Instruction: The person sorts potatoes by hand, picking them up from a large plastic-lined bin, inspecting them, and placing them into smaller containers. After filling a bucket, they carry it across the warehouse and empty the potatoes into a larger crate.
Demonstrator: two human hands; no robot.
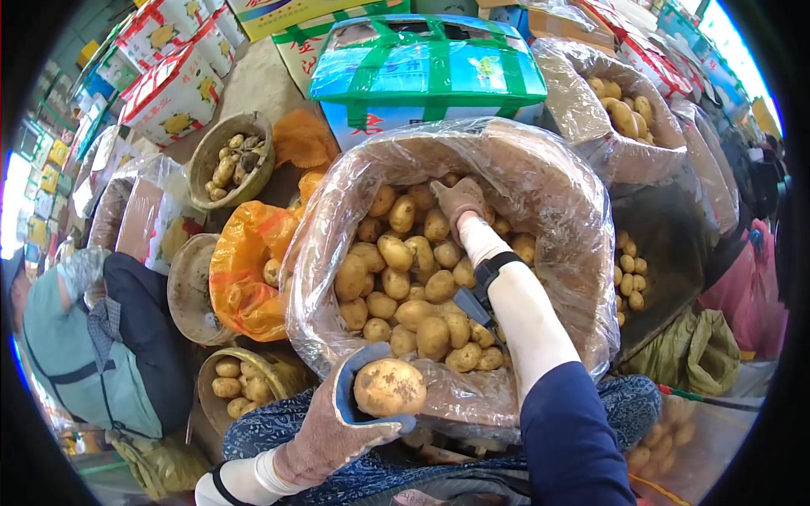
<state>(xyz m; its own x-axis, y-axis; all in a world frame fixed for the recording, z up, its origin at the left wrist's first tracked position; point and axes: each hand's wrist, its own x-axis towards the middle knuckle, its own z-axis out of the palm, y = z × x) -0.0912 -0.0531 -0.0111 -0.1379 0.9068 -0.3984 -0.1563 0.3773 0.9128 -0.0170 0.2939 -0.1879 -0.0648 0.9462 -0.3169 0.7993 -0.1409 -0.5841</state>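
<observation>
A large potato [390, 388] with brown scabby patches rests in my left hand [337, 413], which wears a pinkish-brown glove with a blue palm. The fingers and thumb curl around it, just outside the near edge of the box. My right hand [461, 201], in a similar dull glove, reaches down among potatoes at the far side of the plastic-lined carton [582, 244]. Most of its fingers are hidden, so its grip does not show. Loose potatoes [405, 278] cover the carton's bottom. A dark device [483, 295] is strapped to my right wrist.
At left stand an orange mesh bag [240, 295], a basin [190, 291] and two baskets of potatoes [202, 169]. A blue taped carton [430, 76] is behind. Another lined carton [591, 148] holds potatoes at right, near a dark tray [666, 253]. A seated person [93, 354] is at left.
</observation>
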